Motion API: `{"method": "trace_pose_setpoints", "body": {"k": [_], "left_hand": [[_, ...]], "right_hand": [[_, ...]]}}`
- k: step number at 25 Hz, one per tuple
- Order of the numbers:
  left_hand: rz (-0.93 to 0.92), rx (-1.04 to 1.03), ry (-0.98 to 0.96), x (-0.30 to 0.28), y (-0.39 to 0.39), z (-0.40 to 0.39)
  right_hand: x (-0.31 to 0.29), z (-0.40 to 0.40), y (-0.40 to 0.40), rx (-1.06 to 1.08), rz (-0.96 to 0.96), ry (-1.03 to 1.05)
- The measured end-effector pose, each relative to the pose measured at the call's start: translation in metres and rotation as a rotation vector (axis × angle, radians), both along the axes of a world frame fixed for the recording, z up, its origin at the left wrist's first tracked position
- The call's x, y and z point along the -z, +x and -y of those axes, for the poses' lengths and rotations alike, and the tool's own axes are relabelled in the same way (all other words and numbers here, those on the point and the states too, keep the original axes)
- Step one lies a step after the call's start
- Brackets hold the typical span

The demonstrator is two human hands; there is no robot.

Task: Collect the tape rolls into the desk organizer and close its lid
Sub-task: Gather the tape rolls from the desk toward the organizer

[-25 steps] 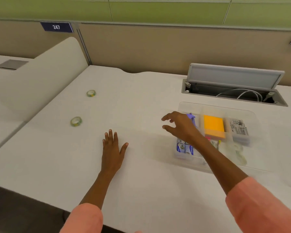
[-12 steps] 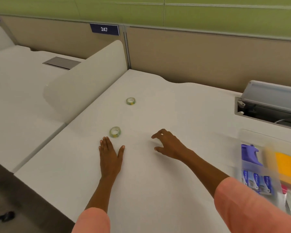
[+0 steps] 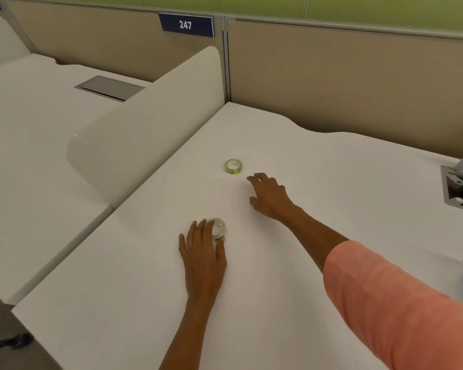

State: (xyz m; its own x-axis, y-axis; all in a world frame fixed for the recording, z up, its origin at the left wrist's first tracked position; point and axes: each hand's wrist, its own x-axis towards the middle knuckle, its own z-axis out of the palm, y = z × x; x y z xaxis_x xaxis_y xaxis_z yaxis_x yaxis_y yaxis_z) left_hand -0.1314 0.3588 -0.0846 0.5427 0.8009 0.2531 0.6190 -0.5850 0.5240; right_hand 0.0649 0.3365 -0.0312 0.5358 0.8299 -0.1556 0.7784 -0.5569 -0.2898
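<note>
1. At the far left there is a neighbouring desk [image 3: 24, 129] with a closed grey hatch [image 3: 110, 88] in its surface. A rounded cream divider [image 3: 145, 124] stands between that desk and my tabletop [image 3: 332, 182].

2. My left hand [image 3: 202, 252] lies flat on the tabletop, near the middle and closer to the front edge. The fingers are spread and reach over the nearer tape roll [image 3: 218, 228]. My index finger and my thumb touch its two sides, but the roll rests on the tabletop and is not lifted. I cannot tell if I grip it firmly or only touch it.

3. The nearer tape roll is pale green and white, lying flat with its hole upward, and it is partly hidden under my fingertips.

4. The farther tape roll [image 3: 233, 166] lies flat too, toward the back edge from the first one and well apart from it. It has a small yellow mark on its side. Nothing touches it.

5. My right hand [image 3: 270, 196] is above the tabletop, just beside the farther roll on its right. The fingers are curved and half open, and the hand holds nothing. The fingertips are near the roll but apart from it.

6. My right arm wears a salmon sleeve [image 3: 385, 303] which crosses the front right part of the view.

7. At the right edge of the tabletop I see a corner of an open grey cable box [image 3: 460, 188]. The desk organizer is not in view.

8. On the back partition there is a blue sign [image 3: 186, 25] with the number 247.
</note>
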Motion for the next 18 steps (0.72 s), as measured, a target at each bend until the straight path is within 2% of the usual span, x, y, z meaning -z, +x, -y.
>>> {"method": "trace_pose_setpoints", "body": {"k": [8,14,18], "left_hand": [[0.087,-0.035,-0.037,0.001,0.000,-0.002],[0.090,-0.014,-0.046,-0.004,-0.001,0.002],[0.094,-0.001,-0.046,-0.007,0.000,0.004]], "right_hand": [[0.009,-0.043,0.009,-0.027,0.095,-0.090],[0.009,-0.015,-0.001,0.061,0.134,0.045],[0.009,0.028,-0.005,0.018,0.138,0.078]]}}
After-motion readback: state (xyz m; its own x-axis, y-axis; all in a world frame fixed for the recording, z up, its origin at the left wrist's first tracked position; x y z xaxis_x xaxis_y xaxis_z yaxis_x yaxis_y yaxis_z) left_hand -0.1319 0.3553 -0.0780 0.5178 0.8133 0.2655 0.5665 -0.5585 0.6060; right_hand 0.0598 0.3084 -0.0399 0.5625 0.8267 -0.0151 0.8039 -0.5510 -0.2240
